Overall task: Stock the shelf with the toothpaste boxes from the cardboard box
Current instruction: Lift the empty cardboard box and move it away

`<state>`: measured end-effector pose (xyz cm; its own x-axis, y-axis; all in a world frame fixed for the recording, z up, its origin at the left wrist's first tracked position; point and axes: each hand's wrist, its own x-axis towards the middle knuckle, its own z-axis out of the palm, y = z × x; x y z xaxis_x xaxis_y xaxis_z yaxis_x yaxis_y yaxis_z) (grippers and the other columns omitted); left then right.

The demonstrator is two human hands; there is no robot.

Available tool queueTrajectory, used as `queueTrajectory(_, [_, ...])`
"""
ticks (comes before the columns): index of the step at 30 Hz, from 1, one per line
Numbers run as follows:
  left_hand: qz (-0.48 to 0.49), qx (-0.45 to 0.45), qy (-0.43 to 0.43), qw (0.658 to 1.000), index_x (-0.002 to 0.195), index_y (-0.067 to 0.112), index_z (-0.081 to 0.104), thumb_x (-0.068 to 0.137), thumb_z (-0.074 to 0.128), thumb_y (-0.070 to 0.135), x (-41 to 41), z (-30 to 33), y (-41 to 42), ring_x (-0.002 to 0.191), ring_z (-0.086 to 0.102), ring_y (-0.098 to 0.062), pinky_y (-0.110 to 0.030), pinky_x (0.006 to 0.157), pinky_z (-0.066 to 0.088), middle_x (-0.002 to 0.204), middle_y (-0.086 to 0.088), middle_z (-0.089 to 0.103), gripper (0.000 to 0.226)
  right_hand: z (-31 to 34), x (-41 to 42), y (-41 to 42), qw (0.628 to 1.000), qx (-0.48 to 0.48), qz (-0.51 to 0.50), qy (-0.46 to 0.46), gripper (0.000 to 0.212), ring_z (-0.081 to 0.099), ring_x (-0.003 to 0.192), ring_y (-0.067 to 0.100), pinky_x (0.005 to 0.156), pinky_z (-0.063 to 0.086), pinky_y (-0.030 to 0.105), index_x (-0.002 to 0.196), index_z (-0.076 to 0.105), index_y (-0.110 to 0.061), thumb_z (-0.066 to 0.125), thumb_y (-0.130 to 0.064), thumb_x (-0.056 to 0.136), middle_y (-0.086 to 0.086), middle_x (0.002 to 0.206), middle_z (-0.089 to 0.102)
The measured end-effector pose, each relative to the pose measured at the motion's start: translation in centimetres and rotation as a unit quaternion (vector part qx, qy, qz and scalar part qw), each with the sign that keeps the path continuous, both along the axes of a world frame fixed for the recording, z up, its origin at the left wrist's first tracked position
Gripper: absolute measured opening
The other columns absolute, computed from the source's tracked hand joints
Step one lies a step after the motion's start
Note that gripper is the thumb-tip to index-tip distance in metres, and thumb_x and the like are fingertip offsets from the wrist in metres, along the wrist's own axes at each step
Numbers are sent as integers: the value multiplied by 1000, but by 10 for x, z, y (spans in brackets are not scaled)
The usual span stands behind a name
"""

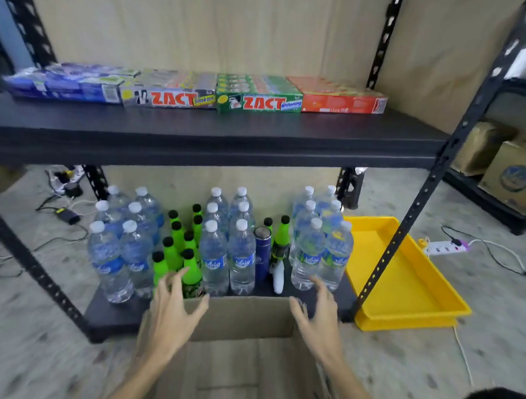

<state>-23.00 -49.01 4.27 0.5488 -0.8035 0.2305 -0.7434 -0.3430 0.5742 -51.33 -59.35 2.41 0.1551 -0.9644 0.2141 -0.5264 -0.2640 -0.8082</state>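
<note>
Toothpaste boxes point(197, 89) lie in a row along the back edge of the upper shelf point(216, 134), pressed side by side: blue packs at the left end, then a grey ZACT Smokers stack, a green ZACT Whitening stack, and orange boxes at the right end. Below you, the cardboard box point(244, 319) stands open on the floor, its far wall touching the front edge of the lower shelf point(115, 316); what shows of its inside looks bare. Your left hand point(172, 313) hovers over the box's left far corner with fingers spread apart, gripping nothing. Your right hand point(318, 315) hovers over the right far corner, fingers likewise splayed and holding nothing.

On the lower shelf you have clear water bottles point(214, 257) in clusters, green bottles with black caps point(175, 243) between them, and a dark blue flask point(261, 255) just beside the middle cluster. A yellow tray point(403, 281) sits on the floor by the shelf's right front post. A white power strip point(445, 248) lies beyond it.
</note>
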Motion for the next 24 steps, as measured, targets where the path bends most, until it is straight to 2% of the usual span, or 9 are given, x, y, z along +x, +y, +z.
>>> queueTrajectory(4, [56, 70, 26, 996, 144, 31, 47, 70, 50, 72, 28, -75, 46, 130, 44, -39, -52, 107, 37, 145, -16, 39, 84, -82, -24, 21, 992, 81, 20, 91, 78, 53, 129, 26, 102, 46, 43, 148, 35, -32, 64, -63, 83, -3, 144, 53])
queueTrajectory(7, [61, 115, 81, 988, 152, 40, 30, 73, 67, 67, 51, -103, 71, 138, 38, -40, -54, 108, 37, 153, -17, 34, 92, -114, -36, 29, 984, 132, 59, 101, 93, 45, 140, 24, 108, 44, 48, 155, 18, -44, 57, -78, 78, -2, 155, 43])
queueTrajectory(9, [42, 123, 204, 970, 151, 53, 16, 69, 80, 64, 70, -120, 83, 143, 37, -31, -52, 112, 38, 157, -7, 34, 105, -123, -39, 32, 981, 145, 86, 94, 98, 36, 147, 22, 114, 39, 50, 158, 8, -45, 61, -72, 80, -5, 162, 33])
queueTrajectory(11, [15, 98, 286, 953, 150, 56, 11, 66, 83, 64, 82, -133, 93, 145, 36, -15, -48, 116, 35, 159, 12, 32, 111, -123, -37, 36, 979, 151, 92, 98, 101, 43, 144, 22, 110, 44, 49, 159, 3, -43, 68, -58, 84, -9, 161, 33])
queueTrajectory(14, [-43, 68, 314, 946, 158, 34, 12, 78, 84, 29, 71, -134, 98, 143, 30, 7, -31, 120, 29, 155, 34, 25, 108, -119, -34, 38, 978, 160, 79, 104, 104, 58, 129, 23, 96, 53, 43, 159, 2, -46, 76, -38, 86, -27, 151, 35])
queueTrajectory(15, [-41, 61, 326, 942, 159, 29, 11, 79, 82, 21, 67, -133, 98, 143, 28, 10, -28, 120, 27, 156, 34, 24, 107, -117, -33, 37, 977, 164, 76, 111, 105, 61, 126, 24, 91, 55, 40, 159, 2, -46, 77, -36, 85, -26, 150, 36])
queueTrajectory(18, [-10, 49, 325, 944, 159, 25, 13, 79, 82, 17, 67, -138, 96, 146, 25, 5, -34, 122, 24, 161, 19, 24, 106, -117, -34, 35, 973, 174, 72, 134, 108, 64, 122, 28, 83, 51, 31, 159, 1, -46, 79, -36, 84, -7, 153, 47])
queueTrajectory(22, [-30, 42, 327, 944, 159, 26, 16, 84, 77, 10, 76, -147, 98, 148, 25, 0, -34, 121, 27, 162, 21, 24, 98, -115, -35, 33, 967, 194, 91, 137, 110, 66, 117, 31, 85, 55, 40, 156, -2, -53, 79, -38, 84, -11, 153, 45])
queueTrajectory(24, [-41, 38, 327, 943, 159, 24, 17, 88, 71, 3, 74, -146, 98, 148, 24, 2, -29, 120, 27, 161, 24, 23, 92, -112, -33, 32, 966, 197, 98, 133, 110, 61, 124, 31, 88, 51, 31, 157, 1, -50, 81, -31, 84, -13, 153, 44])
